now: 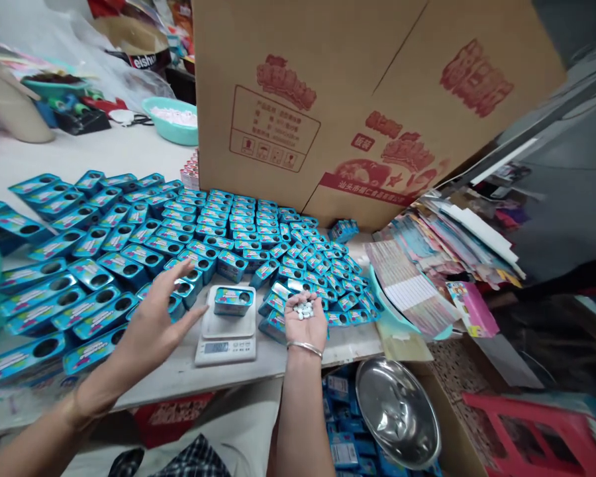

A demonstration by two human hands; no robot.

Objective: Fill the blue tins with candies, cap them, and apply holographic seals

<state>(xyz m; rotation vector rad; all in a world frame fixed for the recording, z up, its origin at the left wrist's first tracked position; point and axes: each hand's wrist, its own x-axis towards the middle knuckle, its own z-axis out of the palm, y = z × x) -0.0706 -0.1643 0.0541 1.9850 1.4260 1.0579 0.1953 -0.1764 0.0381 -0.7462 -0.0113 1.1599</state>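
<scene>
My left hand (151,331) is in the air left of the white digital scale (226,356), its fingers apart and nothing in it. On the scale's pan stands a small blue box (234,301) with a dark hole in its top. To the right of the scale, my right hand (308,331) is palm up with a silver bangle at the wrist. Small white candies (304,310) lie cupped in that palm. Rows of similar blue boxes (179,228) cover the table around the scale. The digits on the scale's display are too small to read surely.
A large cardboard carton (347,86) stands behind the boxes. At the right is a turquoise basin (385,298) under stacked printed cards (412,291). Below the table edge a steel bowl (397,411) rests over more blue boxes. A red stool (531,430) stands at lower right.
</scene>
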